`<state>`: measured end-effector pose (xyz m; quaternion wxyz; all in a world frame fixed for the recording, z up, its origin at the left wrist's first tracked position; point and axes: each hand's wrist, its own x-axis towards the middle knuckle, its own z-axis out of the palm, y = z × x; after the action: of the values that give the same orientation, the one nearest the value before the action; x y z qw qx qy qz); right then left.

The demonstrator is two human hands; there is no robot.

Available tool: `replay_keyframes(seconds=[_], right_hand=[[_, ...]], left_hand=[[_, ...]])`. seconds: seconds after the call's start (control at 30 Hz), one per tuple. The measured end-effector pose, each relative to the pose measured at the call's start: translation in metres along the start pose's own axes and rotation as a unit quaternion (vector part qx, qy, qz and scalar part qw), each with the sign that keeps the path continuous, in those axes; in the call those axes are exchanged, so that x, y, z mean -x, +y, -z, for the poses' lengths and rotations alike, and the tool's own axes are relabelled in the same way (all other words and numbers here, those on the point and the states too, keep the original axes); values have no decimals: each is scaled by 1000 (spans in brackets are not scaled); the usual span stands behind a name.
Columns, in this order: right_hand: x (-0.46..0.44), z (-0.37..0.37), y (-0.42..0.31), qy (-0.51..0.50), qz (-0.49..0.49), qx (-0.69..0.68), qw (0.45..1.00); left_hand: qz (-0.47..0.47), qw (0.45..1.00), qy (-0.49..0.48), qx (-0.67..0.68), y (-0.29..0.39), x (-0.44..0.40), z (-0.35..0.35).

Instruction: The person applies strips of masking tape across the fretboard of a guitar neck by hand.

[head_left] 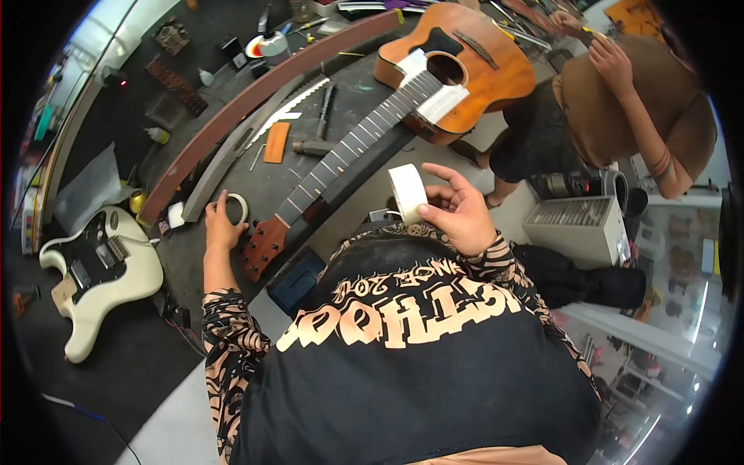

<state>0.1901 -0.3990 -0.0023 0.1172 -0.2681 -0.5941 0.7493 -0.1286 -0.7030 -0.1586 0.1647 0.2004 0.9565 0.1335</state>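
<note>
My right hand (pixel 463 213) grips a wide roll of white masking tape (pixel 406 193), held up in front of my chest. On the left, my left hand (pixel 220 225) has its fingers curled round a narrower roll of tape (pixel 244 208), beside the headstock (pixel 265 246) of an acoustic guitar. The guitar's brown body (pixel 496 66) lies at the far end of the bench, its fretted neck (pixel 356 145) running toward me. White tape or paper (pixel 443 102) covers the top on both sides of the fretboard's end, near the soundhole.
A cream electric guitar body (pixel 116 287) lies at the left. Long curved wooden strips (pixel 256 97), a hammer (pixel 314 146), an orange wooden piece (pixel 275 142) and a notched straightedge (pixel 298 101) are on the bench. Another person (pixel 635 108) works at the upper right, near a white cabinet (pixel 577 225).
</note>
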Motion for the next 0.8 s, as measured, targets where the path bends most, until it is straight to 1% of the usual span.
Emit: replay_keyframes(seconds=[0.13,0.17,0.23,0.3,0.33,0.37,0.4,0.43,0.5,0.53,0.57,0.63,0.67,0.7,0.8], right_hand=[[-16,13,18,-25,-13,56,998],[-22,15,23,-41,-10,66,997],[-36,21,30,-82,7,167,983],[-48,21,29,-104,18,208,972],[-56,21,27,-126,30,228,965],[-62,22,27,-144,41,247,957],[-69,23,30,-161,51,230,958],[-75,22,29,-170,68,252,950],[-83,18,15,-193,103,302,928],[-89,19,16,-197,128,322,917],[-92,18,10,-209,121,338,910],[-100,15,0,-231,144,335,902],[-108,14,1,-230,150,312,910],[-116,13,-8,-234,153,323,904],[-162,9,-19,-217,237,340,884]], left_hand=[[25,998,44,22,-1,24,11],[35,996,70,41,-3,32,13],[62,990,109,63,-8,53,15],[42,967,229,105,-10,79,15],[50,956,262,125,-3,96,18],[60,952,274,122,4,115,16],[67,939,286,178,13,131,13],[69,924,295,234,24,145,9],[83,859,254,438,51,170,-9],[80,845,227,478,65,180,-20],[77,829,198,518,79,189,-30],[36,790,158,591,114,204,-36],[30,771,136,621,128,208,-39],[21,751,112,651,140,211,-44],[4,744,68,664,158,211,-61]])
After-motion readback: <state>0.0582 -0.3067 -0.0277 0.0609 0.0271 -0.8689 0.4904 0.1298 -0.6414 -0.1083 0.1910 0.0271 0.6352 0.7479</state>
